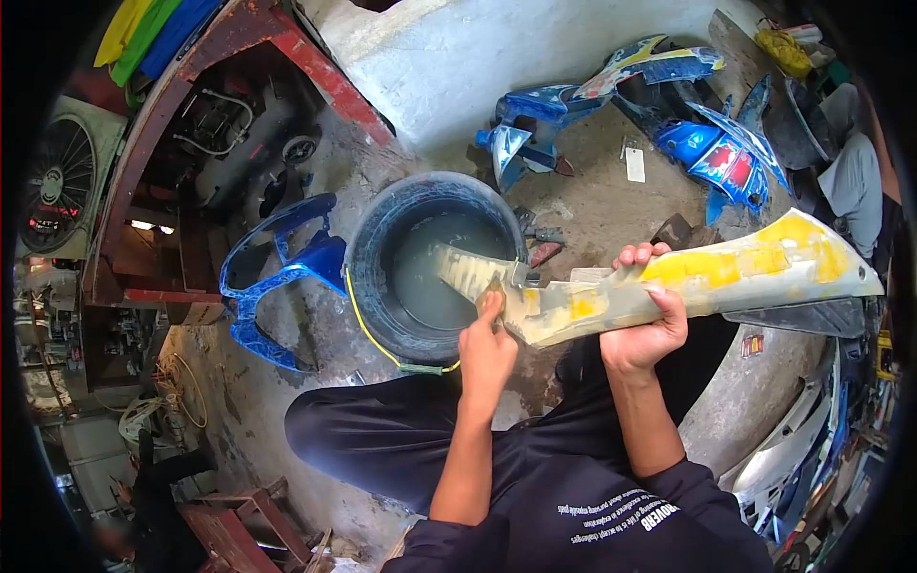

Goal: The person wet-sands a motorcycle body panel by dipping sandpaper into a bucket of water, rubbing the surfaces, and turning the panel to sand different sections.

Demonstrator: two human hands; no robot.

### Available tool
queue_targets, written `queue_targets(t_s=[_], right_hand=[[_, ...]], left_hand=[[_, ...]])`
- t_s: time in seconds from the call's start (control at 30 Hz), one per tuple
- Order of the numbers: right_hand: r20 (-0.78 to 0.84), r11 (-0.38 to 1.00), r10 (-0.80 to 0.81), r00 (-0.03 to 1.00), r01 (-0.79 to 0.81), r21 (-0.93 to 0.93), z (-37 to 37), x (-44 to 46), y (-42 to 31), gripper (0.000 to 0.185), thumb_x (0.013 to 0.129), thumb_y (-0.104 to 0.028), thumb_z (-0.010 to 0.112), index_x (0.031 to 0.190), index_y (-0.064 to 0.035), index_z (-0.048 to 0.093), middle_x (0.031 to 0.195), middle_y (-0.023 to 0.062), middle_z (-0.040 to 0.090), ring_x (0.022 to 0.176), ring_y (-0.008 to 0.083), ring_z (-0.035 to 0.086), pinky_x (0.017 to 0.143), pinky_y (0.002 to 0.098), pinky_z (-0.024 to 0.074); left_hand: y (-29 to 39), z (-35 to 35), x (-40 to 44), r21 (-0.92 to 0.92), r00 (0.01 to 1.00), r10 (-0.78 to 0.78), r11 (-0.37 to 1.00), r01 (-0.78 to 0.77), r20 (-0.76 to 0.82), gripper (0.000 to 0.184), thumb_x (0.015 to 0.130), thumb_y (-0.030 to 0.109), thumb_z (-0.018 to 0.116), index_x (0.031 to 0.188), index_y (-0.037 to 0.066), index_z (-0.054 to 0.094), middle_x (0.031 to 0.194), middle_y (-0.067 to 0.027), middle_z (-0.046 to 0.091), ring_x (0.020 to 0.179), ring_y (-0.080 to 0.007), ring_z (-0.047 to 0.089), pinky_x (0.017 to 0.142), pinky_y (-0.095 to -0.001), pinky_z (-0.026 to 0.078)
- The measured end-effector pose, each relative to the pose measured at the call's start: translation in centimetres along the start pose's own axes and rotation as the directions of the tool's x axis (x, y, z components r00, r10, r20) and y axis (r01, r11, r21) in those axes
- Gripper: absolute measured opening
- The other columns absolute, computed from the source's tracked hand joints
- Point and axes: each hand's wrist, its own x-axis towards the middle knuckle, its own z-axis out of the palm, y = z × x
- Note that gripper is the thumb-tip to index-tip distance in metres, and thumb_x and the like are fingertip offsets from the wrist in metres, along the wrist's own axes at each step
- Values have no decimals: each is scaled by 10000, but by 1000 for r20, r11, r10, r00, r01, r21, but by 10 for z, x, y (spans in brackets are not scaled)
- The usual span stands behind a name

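Note:
A long yellow and grey-white panel [707, 277] lies slanted across the view, its narrow ribbed end over the murky water inside a dark bucket [368, 239]. My right hand [650, 325] is wrapped round the panel's middle, thumb on the near side and fingertips over the far edge. Near the narrow end, my left hand [489, 344] is closed against the panel at the bucket's right rim. Whether a small thing is inside its fingers is hidden. A yellow handle with a green grip hangs at the bucket's near side.
Blue frame part [301, 263] left of the bucket; blue and red panels [712, 158] by the white wall [430, 67]. A red metal frame [143, 172] stands at left. Another person's legs [850, 181] show at right, and a person in dark clothing [158, 497] lower left.

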Motion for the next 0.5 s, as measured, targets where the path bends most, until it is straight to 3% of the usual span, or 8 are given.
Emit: queue_targets(t_s=[0.07,0.13,0.2,0.27,0.33,0.4,0.43,0.5], right_hand=[[8,1000,5,1000,-5,-7,3,6,-2,498,796,-183,585,1260,-24,498,1109,116,548,1101,270,524,1029,402,398],[-39,999,28,999,-27,29,2,9,-6,504,794,-182,587,1263,-23,500,1110,117,550,1101,270,525,1028,407,397],[-40,999,34,999,-33,36,-1,7,-3,506,791,-184,589,1262,-21,502,1111,119,551,1098,271,524,1025,405,396],[-22,1000,-1,1000,0,-6,-3,3,3,494,792,-186,591,1250,-24,504,1110,119,553,1096,267,524,1022,402,398],[-9,1000,2,1000,-2,-23,-2,2,3,498,789,-186,595,1251,-24,504,1107,118,553,1093,267,524,1021,401,398],[-21,1000,-5,1000,5,6,-1,8,-1,509,787,-186,595,1260,-21,503,1105,119,553,1093,268,524,1022,404,398],[-22,1000,-2,1000,2,7,-2,8,-2,509,787,-186,595,1260,-21,503,1105,119,553,1093,268,524,1022,404,398],[-34,999,30,999,-29,46,-3,8,-3,508,789,-186,593,1261,-21,503,1108,119,556,1097,269,527,1025,406,400]], left_hand=[[29,-4,-24,90,992,123,988,-126,38,454,894,-88,538,1334,-50,641,1353,-281,622,1346,-375,560,1151,-389,431],[47,-3,-44,58,972,230,971,-232,38,505,851,-128,506,1327,-39,652,1331,-271,651,1344,-367,568,1145,-394,433],[29,-5,-28,27,987,161,987,-161,24,542,802,-109,503,1317,-30,653,1385,-287,591,1327,-394,563,1131,-437,455],[3,-3,4,64,997,75,995,-73,-26,470,851,-77,504,1288,-34,670,1365,-289,603,1302,-399,583,1122,-415,462],[12,-10,12,56,998,64,996,-64,-3,413,940,-62,514,1324,-28,661,1347,-270,636,1333,-363,584,1113,-357,452],[44,-13,-18,57,993,-50,997,44,104,422,922,-80,524,1320,-41,659,1351,-271,636,1346,-359,574,1133,-355,436],[44,-5,-30,49,971,236,970,-237,35,442,901,-103,528,1318,-41,660,1355,-269,636,1348,-356,572,1147,-357,426],[41,-4,-34,54,982,191,980,-191,13,462,881,-132,519,1313,-47,660,1355,-267,638,1345,-353,575,1146,-361,429]])
